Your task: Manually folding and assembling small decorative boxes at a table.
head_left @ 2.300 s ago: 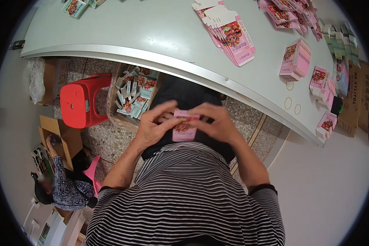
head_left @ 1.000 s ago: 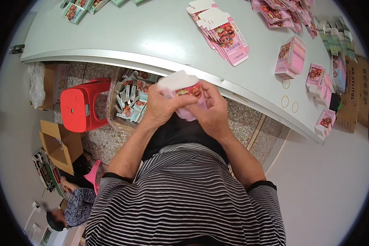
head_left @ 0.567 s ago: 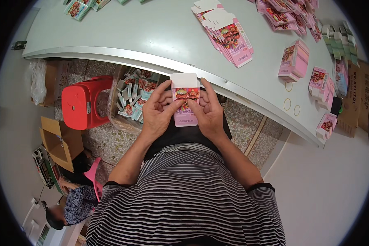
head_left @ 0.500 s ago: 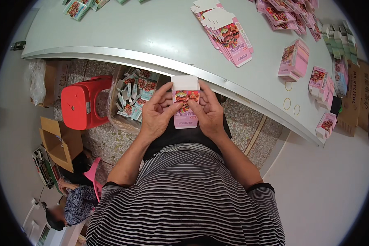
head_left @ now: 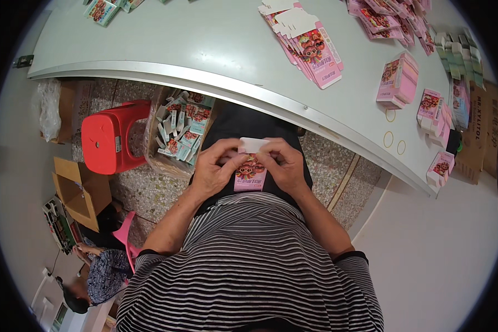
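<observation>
A small pink printed carton (head_left: 250, 174) lies over my lap, its white top flap pointing away from me. My left hand (head_left: 214, 166) grips its left edge near the flap, thumb on the printed face. On the other edge my right hand (head_left: 284, 166) pinches the same carton, its fingers at the base of the flap. Beyond, on the table, a fanned stack of flat pink cartons (head_left: 314, 52) rests with white flaps toward the far side.
A pale table (head_left: 205, 44) with a metal edge curves before me. Pink cartons (head_left: 397, 82) stand bundled at right, near rubber bands (head_left: 388, 139). Left are a red stool (head_left: 100, 145), a lined box of green-white cartons (head_left: 174, 160), an open cardboard box (head_left: 77, 191) and a seated person (head_left: 108, 274).
Both hands have drawn the carton closer to my body. My fingers have shifted up to the white flap, which now looks shorter and partly covered.
</observation>
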A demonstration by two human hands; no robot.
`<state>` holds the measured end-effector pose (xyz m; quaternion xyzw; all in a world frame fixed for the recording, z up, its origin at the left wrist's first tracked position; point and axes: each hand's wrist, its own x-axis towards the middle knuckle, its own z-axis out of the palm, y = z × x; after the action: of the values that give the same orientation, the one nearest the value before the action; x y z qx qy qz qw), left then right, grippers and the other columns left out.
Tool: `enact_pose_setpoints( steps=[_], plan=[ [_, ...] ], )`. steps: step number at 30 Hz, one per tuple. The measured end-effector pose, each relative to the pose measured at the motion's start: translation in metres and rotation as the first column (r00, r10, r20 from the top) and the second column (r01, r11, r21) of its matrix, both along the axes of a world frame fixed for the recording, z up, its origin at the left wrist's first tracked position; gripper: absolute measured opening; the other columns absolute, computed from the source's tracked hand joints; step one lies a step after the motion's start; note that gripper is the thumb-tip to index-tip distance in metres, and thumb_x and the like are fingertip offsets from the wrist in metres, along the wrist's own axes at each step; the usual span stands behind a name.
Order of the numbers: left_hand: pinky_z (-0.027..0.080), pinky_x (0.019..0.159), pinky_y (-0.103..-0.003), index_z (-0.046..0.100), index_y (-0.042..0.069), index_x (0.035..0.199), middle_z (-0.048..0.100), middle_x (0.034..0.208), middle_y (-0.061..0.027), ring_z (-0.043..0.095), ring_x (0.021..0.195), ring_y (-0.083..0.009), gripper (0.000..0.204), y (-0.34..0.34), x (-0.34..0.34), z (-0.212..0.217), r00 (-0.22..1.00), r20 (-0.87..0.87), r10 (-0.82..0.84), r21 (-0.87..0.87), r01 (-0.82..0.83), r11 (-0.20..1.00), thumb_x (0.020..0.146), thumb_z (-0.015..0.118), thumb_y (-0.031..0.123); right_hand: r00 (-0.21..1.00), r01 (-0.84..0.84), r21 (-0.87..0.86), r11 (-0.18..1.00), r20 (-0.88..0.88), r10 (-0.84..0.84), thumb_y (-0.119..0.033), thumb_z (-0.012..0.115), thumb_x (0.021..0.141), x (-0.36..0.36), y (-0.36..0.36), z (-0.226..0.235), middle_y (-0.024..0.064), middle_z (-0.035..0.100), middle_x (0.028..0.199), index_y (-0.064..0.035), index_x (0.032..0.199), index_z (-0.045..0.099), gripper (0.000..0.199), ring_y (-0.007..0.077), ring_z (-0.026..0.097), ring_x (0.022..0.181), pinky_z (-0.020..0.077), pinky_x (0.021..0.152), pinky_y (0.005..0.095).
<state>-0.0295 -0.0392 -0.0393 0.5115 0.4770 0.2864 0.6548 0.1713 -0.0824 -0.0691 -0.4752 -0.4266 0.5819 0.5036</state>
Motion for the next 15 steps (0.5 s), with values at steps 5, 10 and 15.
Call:
enact_pose_setpoints(
  steps=[5,10,15],
  plan=[
    [0.052,0.078,-0.023,0.064,-0.003,0.117,0.063,0.107,-0.0091,0.063,0.09,-0.012,0.026,0.003,0.0,0.009,0.993,0.114,0.036,-0.02,-0.034,0.999,0.091,0.067,-0.001,0.986,0.08,-0.092,0.993,-0.137,-0.092,0.006,0.066,0.089,-0.002,-0.001,0.019,0.016,0.063,0.118,0.0021,0.114,0.059,0.026,0.0166,0.065,0.102,0.0546,0.086,0.028],
    [0.05,0.067,-0.021,0.071,-0.003,0.104,0.068,0.098,-0.0069,0.063,0.083,-0.0082,0.017,0.01,-0.001,0.013,0.997,0.071,0.03,0.014,-0.031,0.999,0.089,0.072,0.006,0.998,-0.004,0.023,1.0,-0.068,0.006,0.0,0.069,0.09,0.005,0.0,0.02,0.0106,0.067,0.109,0.0026,0.107,0.067,0.018,0.0125,0.066,0.092,0.0551,0.08,0.0256],
    [0.053,0.071,-0.021,0.071,-0.003,0.101,0.071,0.09,-0.0061,0.065,0.081,-0.0085,0.015,0.015,-0.002,0.027,0.995,0.095,0.031,-0.183,-0.013,0.983,0.089,0.072,0.006,0.987,-0.091,-0.107,0.99,-0.141,0.075,-0.001,0.061,0.094,0.015,0.008,0.024,0.0133,0.069,0.106,0.0035,0.105,0.068,0.014,0.0145,0.065,0.096,0.0527,0.084,0.0266]
  ],
)
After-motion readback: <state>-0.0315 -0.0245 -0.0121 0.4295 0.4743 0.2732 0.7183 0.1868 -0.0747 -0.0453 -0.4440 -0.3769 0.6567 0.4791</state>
